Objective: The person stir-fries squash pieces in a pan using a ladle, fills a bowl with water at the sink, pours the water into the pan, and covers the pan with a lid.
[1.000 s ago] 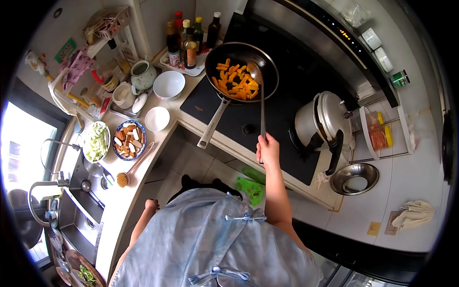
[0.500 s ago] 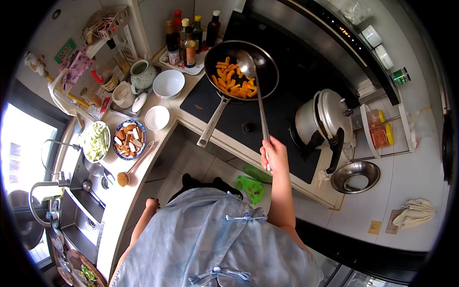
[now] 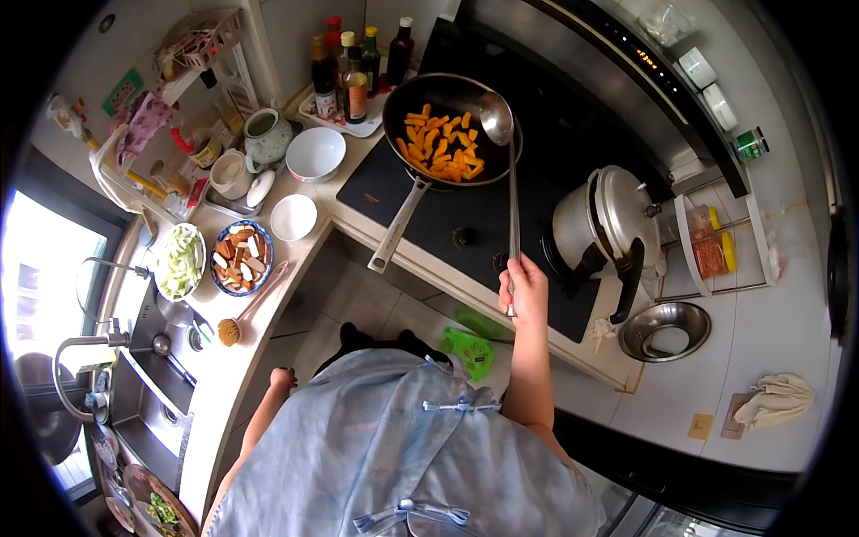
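My right hand [image 3: 526, 294] is closed around the handle of a metal ladle [image 3: 497, 118]. The ladle's bowl is at the right inner side of a dark frying pan [image 3: 401, 213], which sits on the black stove. Orange vegetable strips [image 3: 438, 148], perhaps pumpkin, lie in the pan, mostly left of the ladle. Nobody holds the pan's handle, which points toward me. My left hand [image 3: 283, 379] hangs low beside the counter edge, away from the dishes, its fingers too small and hidden to make out.
A pressure cooker [image 3: 577, 219] stands right of the pan, with a steel bowl [image 3: 664, 331] beyond. On the left counter are a plate of green slices [image 3: 180, 261], a blue-rimmed bowl of brown and white pieces [image 3: 242, 258], white bowls and a brush [image 3: 231, 332]. Bottles [image 3: 355, 89] stand behind.
My right hand has moved the ladle to the right, from over the orange strips to the pan's right side. The strips are spread slightly differently. My left hand has barely moved.
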Demonstrator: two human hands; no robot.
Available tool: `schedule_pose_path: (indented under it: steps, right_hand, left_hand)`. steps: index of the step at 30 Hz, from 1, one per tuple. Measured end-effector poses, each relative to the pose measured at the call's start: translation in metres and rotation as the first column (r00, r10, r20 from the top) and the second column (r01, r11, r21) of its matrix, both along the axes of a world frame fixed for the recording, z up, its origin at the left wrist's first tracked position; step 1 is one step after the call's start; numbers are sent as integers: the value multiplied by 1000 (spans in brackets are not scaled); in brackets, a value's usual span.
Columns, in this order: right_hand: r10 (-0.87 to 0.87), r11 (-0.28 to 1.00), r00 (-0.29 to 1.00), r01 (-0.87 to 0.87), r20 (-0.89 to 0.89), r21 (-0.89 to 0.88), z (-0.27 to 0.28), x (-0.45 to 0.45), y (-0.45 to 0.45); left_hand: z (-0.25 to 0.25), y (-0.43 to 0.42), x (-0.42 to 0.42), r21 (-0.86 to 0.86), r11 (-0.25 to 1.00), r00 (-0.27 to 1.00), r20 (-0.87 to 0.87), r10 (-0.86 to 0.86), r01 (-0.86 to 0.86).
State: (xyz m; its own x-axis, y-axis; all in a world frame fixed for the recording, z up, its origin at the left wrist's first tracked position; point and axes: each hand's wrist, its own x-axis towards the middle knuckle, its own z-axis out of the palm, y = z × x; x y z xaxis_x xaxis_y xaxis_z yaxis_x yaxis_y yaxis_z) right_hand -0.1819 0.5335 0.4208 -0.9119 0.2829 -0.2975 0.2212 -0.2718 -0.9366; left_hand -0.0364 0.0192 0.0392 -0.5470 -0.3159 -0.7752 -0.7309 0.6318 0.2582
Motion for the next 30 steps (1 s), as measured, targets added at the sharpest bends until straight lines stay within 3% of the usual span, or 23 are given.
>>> schedule_pose_path:
  steps: [15, 21, 25, 28, 30]
  right_hand:
    - [-51, 989, 997, 42, 59, 140, -25, -26, -3]
    - [-23, 998, 992, 30, 120, -53, -31, -88, -5]
    - [151, 986, 979, -138, 141, -96, -26, -114, -4]
    - [357, 908, 911, -391, 208, 150, -16, -109, 5]
    - [439, 778, 857, -512, 270, 363, -6, -94, 20]
  left_hand:
    - [-2, 0, -5, 83, 990, 993, 26, 113, -115]
    - [-3, 1, -7, 117, 978, 985, 34, 170, -173]
    - [-6, 2, -6, 140, 968, 978, 44, 202, -207]
    - [-7, 1, -5, 157, 959, 972, 50, 230, -236]
    - [-8, 2, -2, 167, 953, 967, 58, 248, -254]
